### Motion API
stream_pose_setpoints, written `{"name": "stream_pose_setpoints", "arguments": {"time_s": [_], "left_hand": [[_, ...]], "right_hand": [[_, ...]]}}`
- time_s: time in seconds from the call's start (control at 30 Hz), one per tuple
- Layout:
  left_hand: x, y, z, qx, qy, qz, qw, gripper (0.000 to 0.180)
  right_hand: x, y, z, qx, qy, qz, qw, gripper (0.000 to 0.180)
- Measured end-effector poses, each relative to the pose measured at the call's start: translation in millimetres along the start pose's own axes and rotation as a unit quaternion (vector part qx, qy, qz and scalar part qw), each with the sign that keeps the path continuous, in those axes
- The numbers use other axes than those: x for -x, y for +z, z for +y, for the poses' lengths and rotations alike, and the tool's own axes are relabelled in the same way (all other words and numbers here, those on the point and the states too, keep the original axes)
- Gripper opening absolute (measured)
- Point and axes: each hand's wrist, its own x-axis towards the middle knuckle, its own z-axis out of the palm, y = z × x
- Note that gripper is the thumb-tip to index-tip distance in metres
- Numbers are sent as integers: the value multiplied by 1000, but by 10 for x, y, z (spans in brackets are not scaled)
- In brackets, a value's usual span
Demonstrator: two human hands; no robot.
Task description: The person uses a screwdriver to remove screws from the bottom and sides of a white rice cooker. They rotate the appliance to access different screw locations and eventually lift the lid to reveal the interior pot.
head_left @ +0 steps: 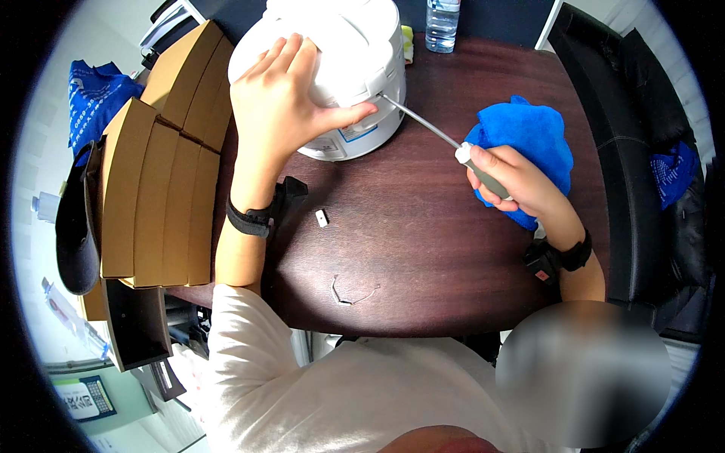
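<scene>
Dark wood table (423, 249) | white rice cooker (340, 68) | cardboard boxes (162, 181) at left

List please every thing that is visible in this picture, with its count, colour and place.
rice cooker: 1, white, table's far side
screwdriver: 1, steel shaft, grey handle, tip at cooker's side
cloth: 1, blue, right of table
small clip: 1, white, table centre
bent wire: 1, thin, near edge
cardboard boxes: several, tan, left
water bottle: 1, clear, far edge
table: 1, dark brown
chair: 1, black, right
left hand: on cooker
right hand: grips screwdriver
</scene>
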Motion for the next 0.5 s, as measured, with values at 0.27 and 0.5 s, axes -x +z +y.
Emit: {"name": "stream_pose_setpoints", "arguments": {"time_s": [0.27, 0.5], "left_hand": [[22, 8, -3, 6, -5, -5, 1000, 81], [-13, -109, 63, -1, -25, -55, 998, 83]], "right_hand": [[161, 357, -24, -48, 41, 52, 997, 53], [151, 526, -46, 160, -84, 215, 960, 41]]}}
